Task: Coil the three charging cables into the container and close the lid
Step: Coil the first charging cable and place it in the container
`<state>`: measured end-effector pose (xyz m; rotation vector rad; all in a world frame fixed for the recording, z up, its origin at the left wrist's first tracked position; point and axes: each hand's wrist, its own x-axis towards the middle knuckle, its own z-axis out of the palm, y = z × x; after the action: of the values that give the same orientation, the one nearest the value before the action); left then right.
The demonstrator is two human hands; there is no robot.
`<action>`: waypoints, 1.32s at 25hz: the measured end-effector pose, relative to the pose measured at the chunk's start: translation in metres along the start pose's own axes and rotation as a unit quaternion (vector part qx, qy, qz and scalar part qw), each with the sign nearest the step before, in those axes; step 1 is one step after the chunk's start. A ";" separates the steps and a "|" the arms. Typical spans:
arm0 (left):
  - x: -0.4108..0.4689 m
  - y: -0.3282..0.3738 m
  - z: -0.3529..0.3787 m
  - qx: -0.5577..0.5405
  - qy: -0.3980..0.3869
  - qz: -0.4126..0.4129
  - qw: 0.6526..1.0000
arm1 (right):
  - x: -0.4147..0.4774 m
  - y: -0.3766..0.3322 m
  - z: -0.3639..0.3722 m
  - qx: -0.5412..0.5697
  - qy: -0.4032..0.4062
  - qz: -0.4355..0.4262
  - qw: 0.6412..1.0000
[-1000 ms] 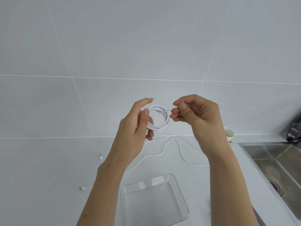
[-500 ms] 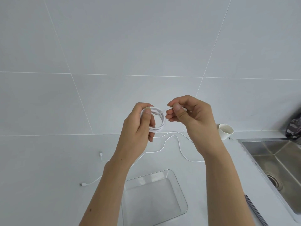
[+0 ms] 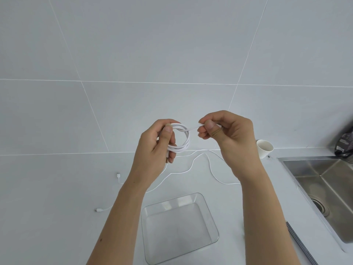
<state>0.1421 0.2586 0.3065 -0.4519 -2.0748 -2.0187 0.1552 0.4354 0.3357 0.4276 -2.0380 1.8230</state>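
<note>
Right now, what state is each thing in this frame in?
coiled cable, wound in several loops, held off the counter
left hand, grips the coiled cable
right hand, pinches the cable's free end
loose cables, uncoiled on the counter
container, open, empty, no lid on
paper cup, upright

White cable point(image 3: 183, 139) coiled; container point(image 3: 179, 226) open

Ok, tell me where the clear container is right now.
Head view, low centre: the clear container sits on the white counter between the left forearm and right forearm, left of the sink.
</note>
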 end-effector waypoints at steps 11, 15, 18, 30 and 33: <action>-0.010 -0.010 0.015 -0.009 0.048 0.027 0.998 | -0.013 0.033 0.013 -0.113 0.036 0.063 0.991; -0.013 -0.025 0.013 0.016 0.040 0.011 0.999 | -0.019 0.041 0.005 -0.101 -0.042 0.125 0.986; -0.020 -0.042 0.014 0.037 0.044 -0.009 0.998 | -0.028 0.052 0.005 -0.034 -0.076 0.187 0.979; -0.068 -0.105 0.021 0.021 0.035 -0.137 0.990 | -0.076 0.113 0.029 0.079 -0.052 0.333 0.938; -0.087 -0.123 0.025 -0.010 0.050 -0.199 0.979 | -0.092 0.132 0.036 0.098 -0.079 0.359 0.925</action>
<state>0.1798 0.2752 0.1595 0.0741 -2.2223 -2.2167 0.1733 0.4133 0.1736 -0.1725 -2.3197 2.4894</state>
